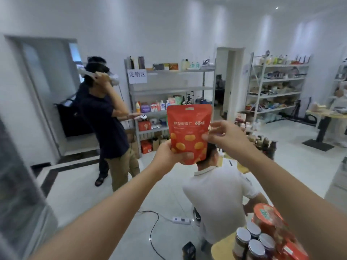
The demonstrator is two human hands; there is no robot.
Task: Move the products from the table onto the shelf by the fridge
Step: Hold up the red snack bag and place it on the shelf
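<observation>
Left hand [167,152]: you grip the red pouch [187,126] at its bottom;
Right hand [227,136]: pinches its right edge;
Hidden: your right fingertips, behind it

Red pouch [188,132]: lower left corner covered by the left hand [169,153], right edge by the thumb of the right hand [228,136]; small print blurred. Crouching person in white shirt [217,196]: head mostly hidden behind the pouch; jars [249,241]: cut off by the bottom edge; goods on the far shelf [277,85]: too small to tell

Crouching person [219,199] ahead, standing person [105,117] left; open floor [165,192] between; jars [255,246] low right.
</observation>
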